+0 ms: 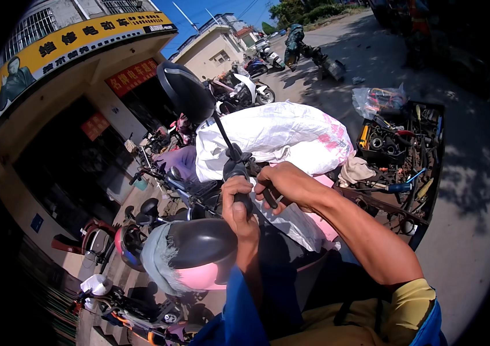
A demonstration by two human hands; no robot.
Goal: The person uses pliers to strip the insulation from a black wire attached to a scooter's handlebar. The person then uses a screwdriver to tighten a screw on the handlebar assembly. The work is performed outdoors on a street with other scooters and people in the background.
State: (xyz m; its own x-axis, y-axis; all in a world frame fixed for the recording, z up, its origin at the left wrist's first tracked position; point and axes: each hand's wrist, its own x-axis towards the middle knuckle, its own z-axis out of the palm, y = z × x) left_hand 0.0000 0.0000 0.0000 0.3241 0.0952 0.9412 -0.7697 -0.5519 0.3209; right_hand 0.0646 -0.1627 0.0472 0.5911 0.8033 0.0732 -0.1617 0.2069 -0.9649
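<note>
My left hand (pixel 239 210) is closed around the black handlebar grip (pixel 245 202) of a scooter in front of me. Just to its right, my right hand (pixel 286 187) has its fingers curled in on a short dark rod-shaped piece (pixel 269 197); its exact kind is not clear. From the handlebar a stalk rises to a black rear-view mirror (pixel 184 92), tilted up and to the left. A crumpled white woven sack (pixel 276 132) with pink print covers much of the scooter's front, beyond both hands.
On the right stands an open tool tray (pixel 423 228) full of dark tools, with a blue-handled screwdriver (pixel 399 188) and a clear plastic bag (pixel 378 101). A black seat (pixel 204 239) over pink bodywork is close on the left. Parked scooters (pixel 250 86) line the shop front.
</note>
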